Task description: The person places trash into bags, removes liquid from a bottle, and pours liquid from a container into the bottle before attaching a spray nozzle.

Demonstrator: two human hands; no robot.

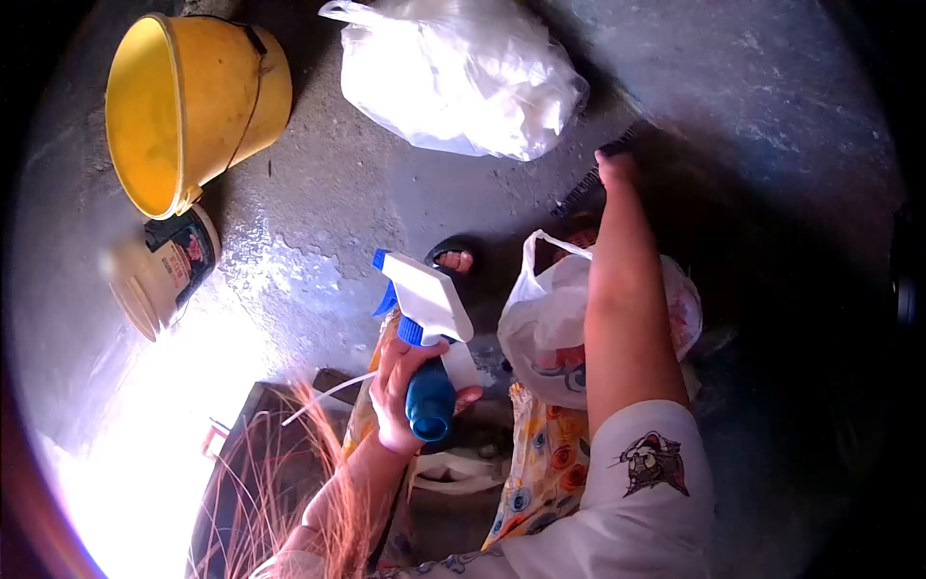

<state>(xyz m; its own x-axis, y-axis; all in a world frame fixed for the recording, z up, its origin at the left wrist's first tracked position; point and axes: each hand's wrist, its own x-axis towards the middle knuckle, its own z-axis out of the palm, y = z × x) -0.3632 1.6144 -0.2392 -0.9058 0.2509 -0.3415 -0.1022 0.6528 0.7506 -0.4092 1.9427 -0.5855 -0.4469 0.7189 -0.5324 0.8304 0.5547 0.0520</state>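
My left hand [397,391] is closed around a blue bottle [430,398] with an open mouth and a white spray head [424,294] with a blue nozzle and trigger. A thin white tube [328,398] sticks out to the left of this hand. My right arm stretches forward over a white plastic bag [545,333]. At its end my right hand [617,166] is closed on a dark comb-like brush [581,191], held low near the floor. The brush's far end lies in shadow.
A yellow bucket [217,101] lies tipped at the upper left, beside a smaller labelled tub [178,265]. A full white plastic bag [463,82] sits ahead on the grey floor [357,207]. My sandalled foot [453,259] shows in the middle.
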